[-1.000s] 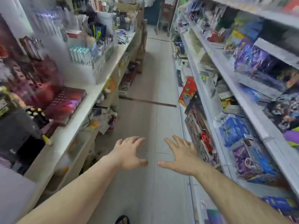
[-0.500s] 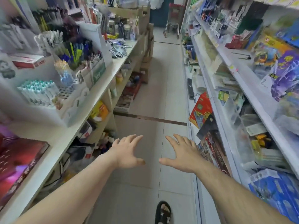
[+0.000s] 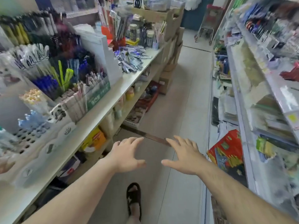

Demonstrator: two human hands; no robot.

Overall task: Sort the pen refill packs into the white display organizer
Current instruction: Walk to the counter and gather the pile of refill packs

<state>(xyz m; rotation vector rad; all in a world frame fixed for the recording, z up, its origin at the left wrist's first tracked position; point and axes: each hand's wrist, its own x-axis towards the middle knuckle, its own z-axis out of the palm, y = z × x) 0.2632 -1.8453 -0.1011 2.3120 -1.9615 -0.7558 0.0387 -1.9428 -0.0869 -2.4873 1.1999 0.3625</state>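
We see the loose heap of blue-and-clear pen refill packs (image 3: 129, 59) lying on the long white counter shelf (image 3: 103, 109) at our left, just beyond the tall stepped white display organizer (image 3: 103, 52); any print on the packs is too blurred for us to read. Nearer to us, touching the organizer's front, stands a clear pen tray with a green label (image 3: 97, 96) bearing white characters we cannot make out. Our left hand (image 3: 126, 153) and right hand (image 3: 184, 155) hang apart over the pale tiled aisle floor (image 3: 182, 97), palms down, fingers spread and relaxed, holding nothing. Below them is a foot in a dark brown sandal (image 3: 134, 198). On the right shelving leans a red-and-blue printed box (image 3: 226, 149).
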